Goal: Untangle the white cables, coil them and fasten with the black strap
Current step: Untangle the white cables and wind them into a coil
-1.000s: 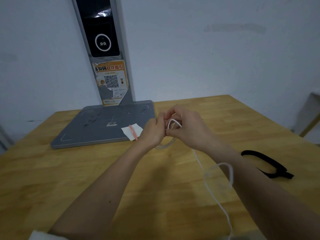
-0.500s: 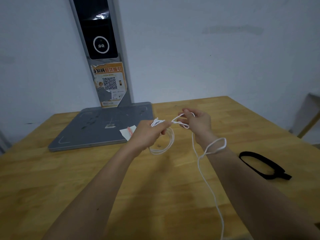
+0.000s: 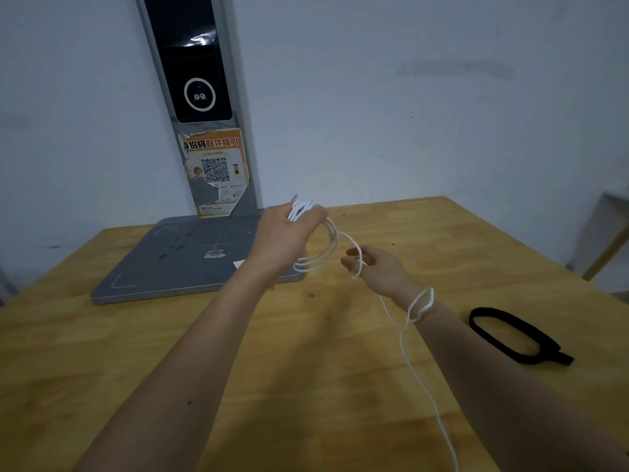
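Wooden desk, with a grey base plate at its far side under an upright post (orange QR label attached). Black strap looped flat on the desk, right of both arms, untouched. Left hand raised, gripping coiled white cables in a fist. Right hand lower, pinching one strand; loose loop draped over the right wrist, tail trailing toward the near edge.

White cable tail cut off at bottom edge, left hand grip perhaps hiding cable ends
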